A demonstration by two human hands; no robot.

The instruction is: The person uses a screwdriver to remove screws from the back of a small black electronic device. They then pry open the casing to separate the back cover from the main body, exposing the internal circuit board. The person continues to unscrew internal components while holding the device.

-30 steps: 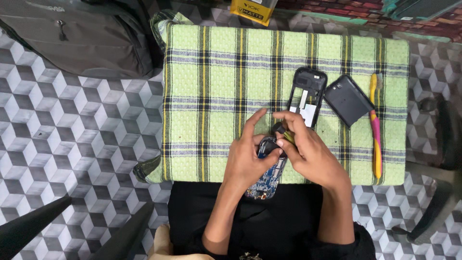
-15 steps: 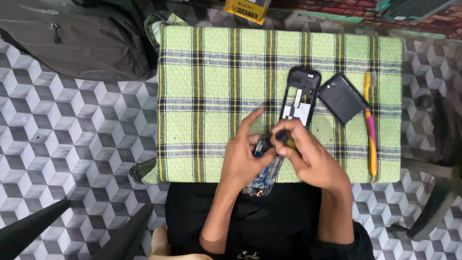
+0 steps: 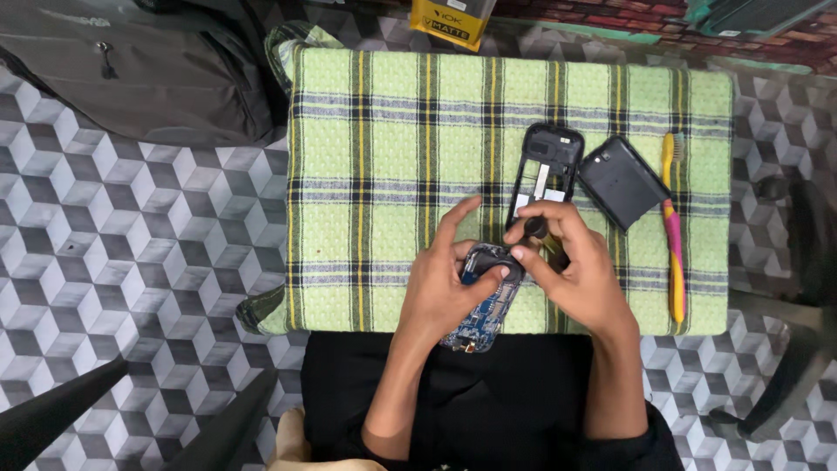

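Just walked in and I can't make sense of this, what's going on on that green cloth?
A person is working on a taken-apart mobile phone over a green checked cloth. The left hand holds the blue circuit board, while the right hand grips a dark-handled tool held to the board's upper end. On the cloth beyond the hands lie the black phone frame, a dark back cover, and a yellow and pink toothbrush.

Floor (image 3: 131,235): grey-white cube-pattern tiles. Green plaid cloth (image 3: 392,157) spread on it. Grey bag (image 3: 131,70) top left. Even, soft light.
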